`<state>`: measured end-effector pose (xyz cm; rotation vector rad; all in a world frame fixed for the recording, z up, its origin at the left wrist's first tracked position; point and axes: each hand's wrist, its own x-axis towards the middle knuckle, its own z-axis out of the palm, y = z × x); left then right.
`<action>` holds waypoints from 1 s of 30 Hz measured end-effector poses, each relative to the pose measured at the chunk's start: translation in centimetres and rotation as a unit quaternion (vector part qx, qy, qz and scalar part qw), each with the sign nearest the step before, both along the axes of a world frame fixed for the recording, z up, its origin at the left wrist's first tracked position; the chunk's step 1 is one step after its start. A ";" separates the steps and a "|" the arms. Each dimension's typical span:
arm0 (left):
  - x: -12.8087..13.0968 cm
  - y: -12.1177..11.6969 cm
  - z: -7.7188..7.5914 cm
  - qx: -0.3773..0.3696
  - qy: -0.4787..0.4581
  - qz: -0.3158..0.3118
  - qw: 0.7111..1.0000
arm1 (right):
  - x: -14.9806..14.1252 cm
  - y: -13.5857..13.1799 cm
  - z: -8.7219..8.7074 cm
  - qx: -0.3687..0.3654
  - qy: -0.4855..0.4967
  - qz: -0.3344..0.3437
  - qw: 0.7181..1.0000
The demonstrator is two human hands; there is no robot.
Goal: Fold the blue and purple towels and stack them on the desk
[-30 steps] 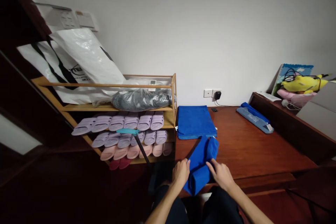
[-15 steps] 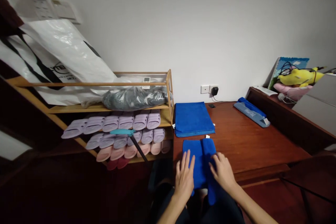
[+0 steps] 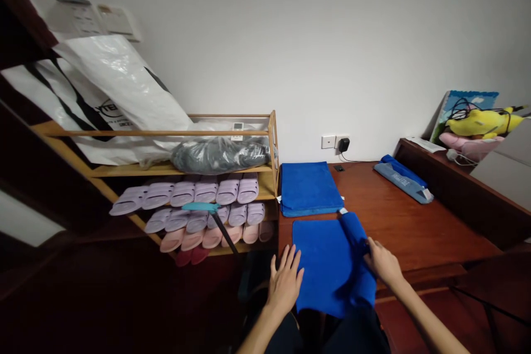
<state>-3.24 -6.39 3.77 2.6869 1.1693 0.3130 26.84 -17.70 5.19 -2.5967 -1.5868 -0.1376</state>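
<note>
A blue towel [image 3: 319, 265] lies partly spread on the near part of the desk, its near edge reaching over my lap. Its right side is bunched into a raised fold with a small white tag at the far end. My right hand [image 3: 384, 263] is closed round that fold. At the left edge, my left hand [image 3: 285, 282] rests with its fingers spread, touching or just beside the cloth. Just beyond lies a flat stack of folded blue towels [image 3: 311, 188], with white tags at its sides.
The brown desk [image 3: 398, 238] bears a blue and grey-blue cloth bundle [image 3: 402, 178] at the back right. On the left stands a wooden shoe rack [image 3: 269, 177] with several slippers [image 3: 182, 192] and a white bag [image 3: 120, 77]. A black plug [image 3: 344, 145] sits in the wall socket.
My right hand has closed on the towel's folded right side and drawn it rightward, so more of the towel lies flat. My left hand has slid to its left edge.
</note>
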 end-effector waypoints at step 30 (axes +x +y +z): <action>-1.5 2.2 2.0 -0.008 -0.059 -0.017 0.998 | 8.6 -4.7 -0.8 -0.080 -0.027 -0.003 0.996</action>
